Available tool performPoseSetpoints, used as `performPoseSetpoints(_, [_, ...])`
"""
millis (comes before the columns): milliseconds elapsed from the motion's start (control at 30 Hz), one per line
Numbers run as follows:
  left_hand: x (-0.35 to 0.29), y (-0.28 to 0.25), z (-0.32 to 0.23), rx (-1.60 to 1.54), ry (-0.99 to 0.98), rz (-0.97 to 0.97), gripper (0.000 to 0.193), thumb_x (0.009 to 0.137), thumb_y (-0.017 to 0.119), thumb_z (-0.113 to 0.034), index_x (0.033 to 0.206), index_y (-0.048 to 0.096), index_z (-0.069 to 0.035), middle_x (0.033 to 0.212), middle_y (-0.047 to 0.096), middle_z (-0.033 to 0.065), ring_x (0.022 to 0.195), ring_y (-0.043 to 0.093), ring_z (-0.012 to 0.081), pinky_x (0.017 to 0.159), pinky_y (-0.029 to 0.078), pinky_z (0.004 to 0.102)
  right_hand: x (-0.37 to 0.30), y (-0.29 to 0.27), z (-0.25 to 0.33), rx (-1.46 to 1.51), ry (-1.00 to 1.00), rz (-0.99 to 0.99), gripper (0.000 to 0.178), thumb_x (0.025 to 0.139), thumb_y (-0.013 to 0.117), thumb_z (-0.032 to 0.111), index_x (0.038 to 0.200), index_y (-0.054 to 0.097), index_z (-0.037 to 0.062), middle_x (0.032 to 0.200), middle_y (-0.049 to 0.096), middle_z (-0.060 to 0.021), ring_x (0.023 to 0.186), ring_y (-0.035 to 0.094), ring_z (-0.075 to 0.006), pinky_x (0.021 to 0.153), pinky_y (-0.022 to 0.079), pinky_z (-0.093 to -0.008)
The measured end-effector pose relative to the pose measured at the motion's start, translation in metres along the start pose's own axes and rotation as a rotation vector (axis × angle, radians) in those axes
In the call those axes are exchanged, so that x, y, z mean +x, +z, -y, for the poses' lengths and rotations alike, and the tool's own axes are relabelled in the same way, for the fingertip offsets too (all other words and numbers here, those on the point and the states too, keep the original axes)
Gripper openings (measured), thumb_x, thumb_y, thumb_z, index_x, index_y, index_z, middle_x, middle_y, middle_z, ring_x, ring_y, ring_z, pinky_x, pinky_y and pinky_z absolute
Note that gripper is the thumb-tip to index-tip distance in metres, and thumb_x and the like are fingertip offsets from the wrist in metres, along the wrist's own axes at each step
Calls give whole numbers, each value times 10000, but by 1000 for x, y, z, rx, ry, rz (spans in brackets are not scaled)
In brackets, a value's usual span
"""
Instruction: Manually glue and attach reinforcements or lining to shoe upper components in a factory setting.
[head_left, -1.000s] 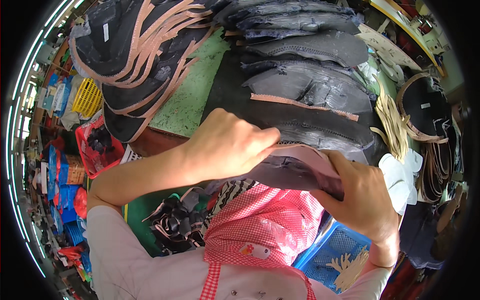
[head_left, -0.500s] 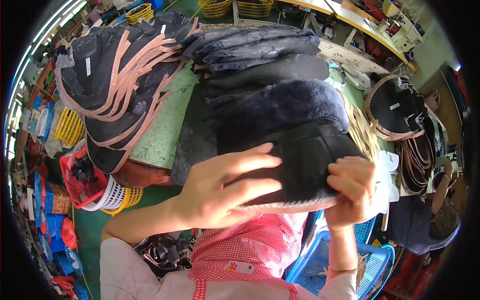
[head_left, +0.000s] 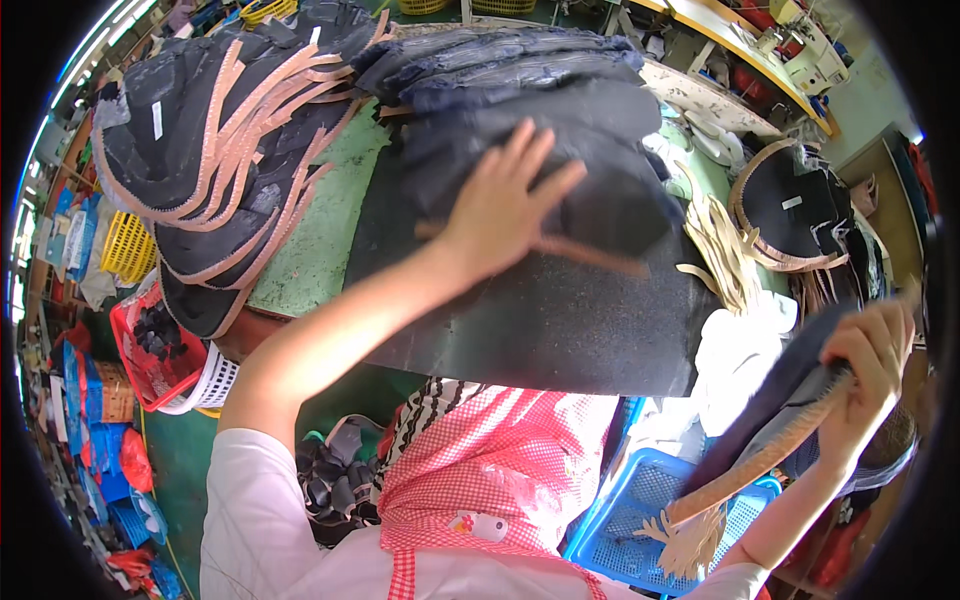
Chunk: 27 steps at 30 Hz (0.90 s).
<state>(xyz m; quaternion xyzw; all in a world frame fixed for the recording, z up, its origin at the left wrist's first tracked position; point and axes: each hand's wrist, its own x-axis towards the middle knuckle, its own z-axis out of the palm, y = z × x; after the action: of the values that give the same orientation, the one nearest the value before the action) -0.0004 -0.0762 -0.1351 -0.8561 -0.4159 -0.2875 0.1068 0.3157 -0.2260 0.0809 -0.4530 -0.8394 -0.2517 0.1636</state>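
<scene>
My left hand, fingers spread, lies on or just over a dark fleece-lined shoe upper at the near end of a row on the table; motion blurs it, so I cannot tell whether it presses down. Out to the right, my right hand grips another dark shoe upper. That one hangs tilted, its tan stitched edge toward me, above a blue plastic basket. Behind my left hand lie several more dark uppers with fuzzy edges.
A black mat covers the near part of the green table. Tan-edged uppers are heaped at left, more at right. Cream strips lie by the mat's right edge. A red basket stands at lower left.
My right hand has carried the upper from in front of me out to the right, above the blue basket. My left hand has let go of it and reached forward to the row.
</scene>
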Motion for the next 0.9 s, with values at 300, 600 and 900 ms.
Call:
performPoseSetpoints(300, [45, 50, 35, 124, 15, -144, 655, 873, 585, -67, 1499, 469, -222, 1597, 307, 222, 1499, 250, 421, 1136, 317, 543, 31, 220, 115, 532, -454, 37, 261, 761, 658, 156, 1015, 714, 174, 1293, 589, -63, 1280, 514, -230, 1109, 365, -486])
performPoseSetpoints(600, [32, -35, 0, -123, 110, -56, 488, 704, 575, 62, 1119, 724, -147, 1230, 609, 88, 1167, 556, 323, 1054, 436, 447, -22, 230, -49, 347, 649, 47, 152, 930, 654, 129, 1061, 709, 72, 985, 707, -101, 847, 707, -299, 726, 564, -382])
performPoseSetpoints(900, [44, 40, -57, -358, 537, 391, 461, 794, 796, -337, 1152, 658, -83, 1331, 578, 125, 1421, 406, 294, 1226, 253, 531, -35, 252, -63, 137, 660, 309, 220, 854, 749, 236, 994, 708, 71, 995, 721, -94, 911, 706, -246, 820, 545, -389])
